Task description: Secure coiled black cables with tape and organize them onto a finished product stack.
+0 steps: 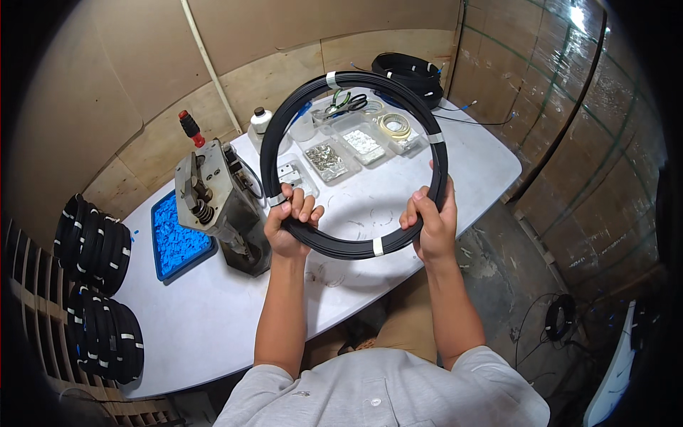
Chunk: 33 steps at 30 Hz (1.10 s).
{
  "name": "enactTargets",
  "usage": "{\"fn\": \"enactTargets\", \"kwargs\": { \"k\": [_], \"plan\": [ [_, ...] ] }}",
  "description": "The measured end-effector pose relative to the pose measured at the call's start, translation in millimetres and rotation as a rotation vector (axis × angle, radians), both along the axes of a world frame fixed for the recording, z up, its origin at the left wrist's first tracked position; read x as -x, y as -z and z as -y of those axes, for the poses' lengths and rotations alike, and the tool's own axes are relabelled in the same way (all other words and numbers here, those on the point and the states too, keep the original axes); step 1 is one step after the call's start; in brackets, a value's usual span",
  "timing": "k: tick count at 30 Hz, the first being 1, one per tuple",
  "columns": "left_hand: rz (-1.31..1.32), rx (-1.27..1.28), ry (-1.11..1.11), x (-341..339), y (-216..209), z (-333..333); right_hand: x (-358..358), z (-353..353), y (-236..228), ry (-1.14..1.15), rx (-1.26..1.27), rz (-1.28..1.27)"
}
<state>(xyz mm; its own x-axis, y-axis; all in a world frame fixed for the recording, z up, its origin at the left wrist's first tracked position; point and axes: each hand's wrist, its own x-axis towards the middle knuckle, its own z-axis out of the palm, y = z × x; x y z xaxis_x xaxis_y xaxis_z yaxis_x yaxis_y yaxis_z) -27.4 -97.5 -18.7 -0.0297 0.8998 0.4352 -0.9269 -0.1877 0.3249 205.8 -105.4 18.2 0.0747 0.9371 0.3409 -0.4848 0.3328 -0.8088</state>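
Note:
A large coil of black cable point(339, 249), bound with several white tape bands, is held up over the table's front part. My left hand point(290, 222) is closed round its lower left side, close to one of the bands. On the lower right side, my right hand point(434, 222) grips the same coil with the thumb toward me. Through the ring show a clear bin of small metal parts point(326, 161), a bin of white pieces point(363, 144) and a roll of cream tape point(395, 127).
A metal press machine point(213, 192) stands at left on the white table point(171, 334), beside a tray of blue connectors point(178, 235). Stacked black coils point(107, 334) sit at the far left; another coil stack point(409, 75) is at the back right. A white bottle point(260, 121) stands behind the ring.

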Motion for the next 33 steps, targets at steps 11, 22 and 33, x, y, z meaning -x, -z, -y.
{"fn": "enactTargets", "kwargs": {
  "k": [11, 22, 33],
  "plan": [
    [-0.095, 0.287, -0.014, -3, 13, 14, -10, 4, 4, -0.021, -0.099, -0.069],
    [-0.372, 0.084, -0.307, -12, -22, 40, -13, -23, 29, -0.187, -0.154, -0.294],
    [-0.334, 0.222, -0.253, -11, -24, 37, -23, -8, 10, -0.156, -0.052, -0.279]
  ]
}}
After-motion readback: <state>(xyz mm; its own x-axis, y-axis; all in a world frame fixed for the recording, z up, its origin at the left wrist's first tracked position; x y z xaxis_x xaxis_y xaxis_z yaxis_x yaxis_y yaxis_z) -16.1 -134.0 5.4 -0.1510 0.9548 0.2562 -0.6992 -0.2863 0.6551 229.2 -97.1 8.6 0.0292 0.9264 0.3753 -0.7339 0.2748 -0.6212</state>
